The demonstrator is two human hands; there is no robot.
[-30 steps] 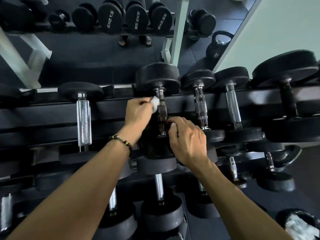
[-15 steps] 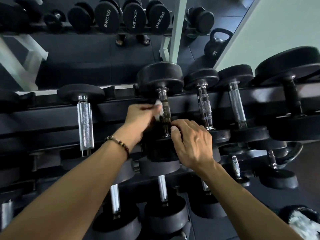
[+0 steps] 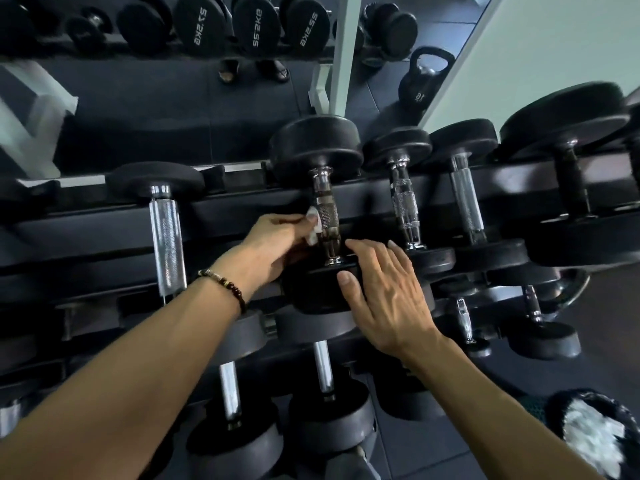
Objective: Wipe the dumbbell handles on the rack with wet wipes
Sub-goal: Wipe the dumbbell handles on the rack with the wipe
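A black dumbbell with a knurled chrome handle lies on the top tier of the black rack. My left hand pinches a small white wet wipe against the left side of that handle, low down. My right hand lies with straight, spread fingers on the dumbbell's near black head. More dumbbells lie on the same tier, one with a chrome handle to the left and two chrome handles to the right.
A lower tier holds more dumbbells. A mirror behind the rack reflects other weights and a kettlebell. A dark bin with crumpled white wipes stands on the floor at bottom right. A pale wall rises at right.
My left hand slid the wipe down the handle from near the top head towards the lower end. My right hand's fingers straightened and flattened on the near head.
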